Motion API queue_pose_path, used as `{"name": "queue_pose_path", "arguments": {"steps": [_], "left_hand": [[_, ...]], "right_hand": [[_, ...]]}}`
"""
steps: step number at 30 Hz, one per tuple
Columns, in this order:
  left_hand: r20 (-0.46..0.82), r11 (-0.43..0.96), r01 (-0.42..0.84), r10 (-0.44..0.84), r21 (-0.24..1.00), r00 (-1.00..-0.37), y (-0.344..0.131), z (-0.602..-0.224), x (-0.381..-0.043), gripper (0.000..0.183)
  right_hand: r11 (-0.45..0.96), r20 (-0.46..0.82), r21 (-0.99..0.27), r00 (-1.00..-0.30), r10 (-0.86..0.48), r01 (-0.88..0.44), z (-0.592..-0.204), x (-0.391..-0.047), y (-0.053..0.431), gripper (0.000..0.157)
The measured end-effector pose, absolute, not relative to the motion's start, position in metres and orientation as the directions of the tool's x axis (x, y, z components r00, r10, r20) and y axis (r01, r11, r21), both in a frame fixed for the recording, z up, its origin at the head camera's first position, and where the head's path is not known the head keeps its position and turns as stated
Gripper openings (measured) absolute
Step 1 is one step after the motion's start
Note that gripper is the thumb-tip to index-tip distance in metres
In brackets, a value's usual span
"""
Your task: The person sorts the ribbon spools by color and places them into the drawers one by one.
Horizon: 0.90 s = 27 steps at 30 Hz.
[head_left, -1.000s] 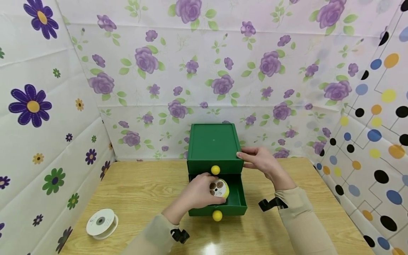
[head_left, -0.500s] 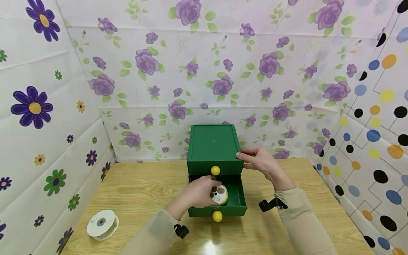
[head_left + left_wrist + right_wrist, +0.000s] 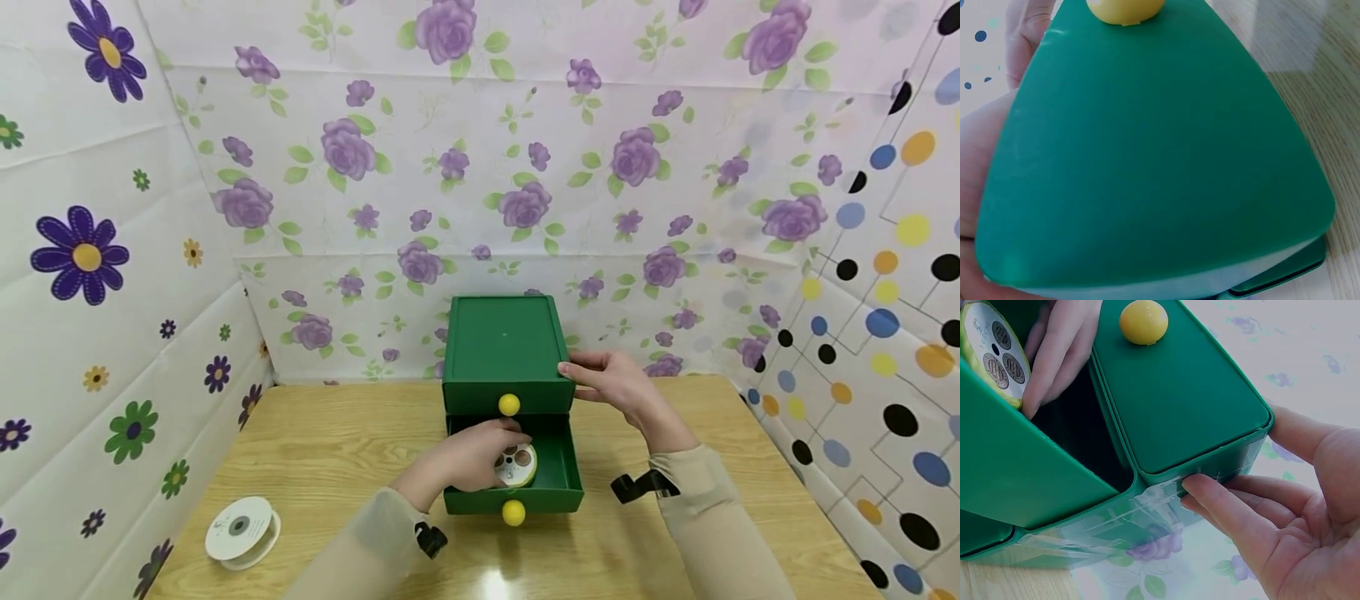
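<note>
A green two-drawer cabinet stands on the table, its lower drawer pulled out. Inside that drawer, my left hand holds a spool of yellow ribbon at its rim, the white face showing brown round labels. Seen from the right wrist, the left fingers lie fairly straight along the ribbon spool; the thumb is hidden there. My right hand rests on the cabinet's right front corner, thumb at the edge and fingers against its taped side. The left wrist view is mostly filled by the green drawer front.
A white spool lies on the wooden table at the left front. Yellow knobs stick out from the drawer fronts. Patterned sheets hang behind and on both sides. A dark camera strap is on the right wrist.
The left hand has lowered the ribbon spool deeper into the open drawer, towards its front, and the thumb has slid left along it. The right hand has stayed at the cabinet corner.
</note>
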<state>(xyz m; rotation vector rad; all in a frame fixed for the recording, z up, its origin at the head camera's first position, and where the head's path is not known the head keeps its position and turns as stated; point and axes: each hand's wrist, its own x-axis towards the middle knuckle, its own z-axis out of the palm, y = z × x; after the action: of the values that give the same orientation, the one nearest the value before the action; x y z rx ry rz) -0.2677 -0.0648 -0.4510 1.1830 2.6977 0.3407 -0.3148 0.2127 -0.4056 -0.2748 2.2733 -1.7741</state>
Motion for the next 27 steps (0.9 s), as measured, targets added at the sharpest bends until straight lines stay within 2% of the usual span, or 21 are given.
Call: {"name": "queue_pose_path", "arguments": {"steps": [27], "left_hand": [[-0.077, 0.665, 0.681, 0.731, 0.307, -0.679, -0.0669, -0.4534, -0.2703, 0.066]], "right_hand": [[0.232, -0.070, -0.973, -0.952, -0.297, -0.001, -0.4063, -0.3156, 0.2128, 0.073]]}}
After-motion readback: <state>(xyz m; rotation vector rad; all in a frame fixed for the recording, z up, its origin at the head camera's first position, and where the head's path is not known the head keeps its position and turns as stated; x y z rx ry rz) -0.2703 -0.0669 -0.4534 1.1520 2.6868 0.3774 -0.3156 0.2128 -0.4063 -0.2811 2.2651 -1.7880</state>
